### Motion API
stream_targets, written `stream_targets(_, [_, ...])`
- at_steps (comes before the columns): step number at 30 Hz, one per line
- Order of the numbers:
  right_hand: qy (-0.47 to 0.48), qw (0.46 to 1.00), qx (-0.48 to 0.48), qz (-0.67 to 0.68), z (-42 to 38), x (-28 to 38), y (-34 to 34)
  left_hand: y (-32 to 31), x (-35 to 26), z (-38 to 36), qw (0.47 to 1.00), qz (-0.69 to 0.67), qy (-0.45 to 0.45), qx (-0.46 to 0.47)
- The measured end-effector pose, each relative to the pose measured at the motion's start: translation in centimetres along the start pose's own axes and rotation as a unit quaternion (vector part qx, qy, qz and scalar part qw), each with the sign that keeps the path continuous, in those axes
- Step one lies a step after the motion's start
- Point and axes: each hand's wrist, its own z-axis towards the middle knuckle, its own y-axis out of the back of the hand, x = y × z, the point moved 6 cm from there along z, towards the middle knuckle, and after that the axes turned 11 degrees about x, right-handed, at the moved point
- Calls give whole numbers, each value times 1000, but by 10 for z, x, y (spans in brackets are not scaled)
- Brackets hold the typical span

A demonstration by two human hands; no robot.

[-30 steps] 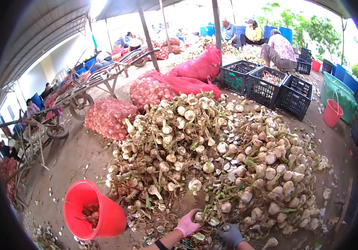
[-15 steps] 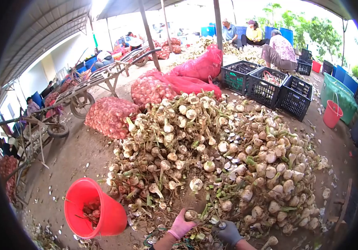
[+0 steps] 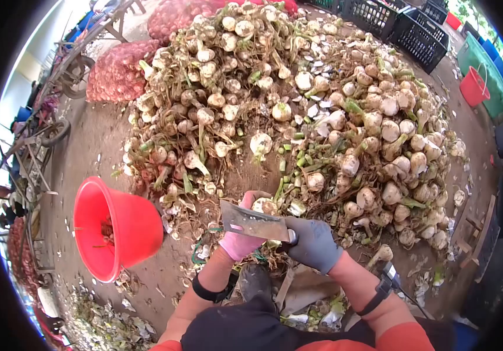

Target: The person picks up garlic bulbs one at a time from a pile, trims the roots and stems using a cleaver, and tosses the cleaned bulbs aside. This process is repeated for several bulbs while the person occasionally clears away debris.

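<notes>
My left hand (image 3: 240, 245), in a pink glove, is closed around a garlic bulb (image 3: 265, 205). Part of that hand is hidden behind the broad flat blade of a knife (image 3: 250, 222). A grey glove covers my right hand (image 3: 316, 244), which grips the knife's handle; the blade points left across my left hand, just below the bulb. Beyond my hands, a large heap of untrimmed garlic (image 3: 204, 111) with roots and stalks rises on the left. More garlic bulbs (image 3: 389, 131) are piled on the right. Cut green stalk pieces (image 3: 301, 159) lie between the piles.
A red bucket (image 3: 137, 225) with something reddish inside tilts at the left. Behind the heap are red mesh sacks (image 3: 120, 70), a cart (image 3: 35, 155) and black crates (image 3: 418, 38). A pink-red pail (image 3: 474, 88) stands at the far right. Peelings (image 3: 105, 322) litter the ground.
My view has tipped downward, bringing my arms and lap into sight. The right hand has come closer to the left, and the knife's flat blade now shows in front of it.
</notes>
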Motion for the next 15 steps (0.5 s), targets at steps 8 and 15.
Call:
stream_targets(8, [-14, 998, 25, -50, 1, -10, -10, -12, 5, -6, 994, -55, 52, 72])
stream_targets(15, [-10, 998, -4, -62, 8, -41, -14, -24, 5, -9, 999, 35, -21, 16])
